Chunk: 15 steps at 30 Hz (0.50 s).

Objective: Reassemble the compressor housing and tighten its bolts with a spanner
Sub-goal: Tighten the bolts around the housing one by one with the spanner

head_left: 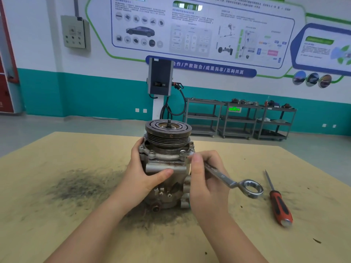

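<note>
Grey cast compressor (pixel 166 168) standing upright on the tan board (pixel 57 186), pulley (pixel 168 130) on top, sitting in a dark grime patch (pixel 79 185). Left hand (pixel 146 173) wrapped round the housing's left side, thumb pressed across the front boss, fingers curled behind. Right hand (pixel 207 179) pinching the combination spanner (pixel 228 179) by the shank just right of the housing; open end hidden behind the thumb, apparently at the right-front flange bolt (pixel 182 152), ring end sticking out right and unused. Can't confirm the jaws are seated on the hex. Flange bolts look in place, so likely in the tightening stage. Risks: partial bite on the hex, so slipping and rounding the head, knuckles into the flange. Choked-up grip near the head, so little leverage and under-torque. Tall body on a greasy board, so tipping or spinning under the pull if the left-hand brace lets go. One bolt fully tightened first could cock the flange. Red-handled screwdriver (pixel 279 202) lying well right of the compressor, untouched.
</note>
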Tool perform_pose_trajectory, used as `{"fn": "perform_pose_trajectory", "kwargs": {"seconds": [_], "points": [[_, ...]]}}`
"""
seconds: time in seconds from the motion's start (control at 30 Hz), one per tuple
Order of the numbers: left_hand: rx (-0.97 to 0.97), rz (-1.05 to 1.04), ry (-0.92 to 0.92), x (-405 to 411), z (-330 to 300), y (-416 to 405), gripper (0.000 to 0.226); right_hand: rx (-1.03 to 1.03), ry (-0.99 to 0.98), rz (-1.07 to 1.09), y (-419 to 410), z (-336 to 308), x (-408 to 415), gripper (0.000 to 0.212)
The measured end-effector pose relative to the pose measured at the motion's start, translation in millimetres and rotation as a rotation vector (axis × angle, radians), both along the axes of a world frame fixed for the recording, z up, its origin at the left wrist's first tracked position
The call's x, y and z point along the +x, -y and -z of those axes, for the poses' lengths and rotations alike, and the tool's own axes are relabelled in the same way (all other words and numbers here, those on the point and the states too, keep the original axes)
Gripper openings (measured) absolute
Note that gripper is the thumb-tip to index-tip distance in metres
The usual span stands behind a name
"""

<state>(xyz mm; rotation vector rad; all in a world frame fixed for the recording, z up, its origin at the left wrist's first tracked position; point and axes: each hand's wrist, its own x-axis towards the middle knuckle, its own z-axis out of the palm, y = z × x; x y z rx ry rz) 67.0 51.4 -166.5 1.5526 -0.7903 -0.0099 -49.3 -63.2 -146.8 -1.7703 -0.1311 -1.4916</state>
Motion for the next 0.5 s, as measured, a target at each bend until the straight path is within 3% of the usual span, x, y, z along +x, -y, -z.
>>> {"fn": "perform_pose_trajectory", "kwargs": {"seconds": [0.13, 0.23, 0.33, 0.43, 0.5], "points": [[0.017, -0.013, -0.007, -2, -2, -1, 0.104, -0.044, -0.023, 0.0, 2, -11, -5, 0.023], [0.01, -0.087, -0.038, -13, -1, 2, 0.116, 0.284, 0.043, -0.104, 17, -25, -9, 0.018], [-0.048, -0.358, 0.059, -38, 0, 14, 0.121, 0.613, 0.048, -0.275, 38, -33, -9, 0.026], [-0.01, -0.539, 0.204, -61, -2, 31, 0.123, 0.722, -0.019, -0.393, 48, -32, -4, 0.027], [0.078, -0.603, 0.159, -64, -4, 40, 0.136, 0.733, -0.043, -0.424, 49, -30, 0, 0.027]]}}
